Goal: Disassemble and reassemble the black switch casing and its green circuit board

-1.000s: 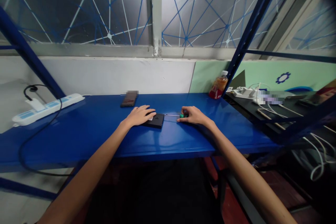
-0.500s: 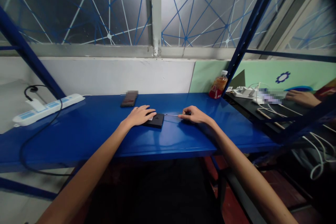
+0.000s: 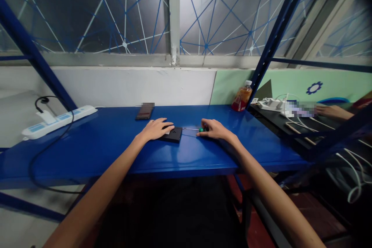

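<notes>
A flat black box (image 3: 174, 135) with a small pale label lies on the blue table. My left hand (image 3: 155, 128) grips its left and far part, fingers stretched along the far side and partly hiding it. To the right, my right hand (image 3: 213, 129) is closed around a screwdriver (image 3: 191, 129), whose green handle shows between thumb and fingers. The thin metal shaft points left, and its tip is at the right side of the box; whether it sits in a screw is too small to tell.
A dark phone (image 3: 145, 111) lies behind my left hand. At left is a white power strip (image 3: 62, 122) with a black cable. A drink bottle (image 3: 242, 96) stands at the back right. Beyond the blue frame post, another person's hand (image 3: 334, 112) is near white cables.
The fingers of my right hand have shifted on the screwdriver, so its green handle now shows. The box and my left hand stay together; the view has moved slightly.
</notes>
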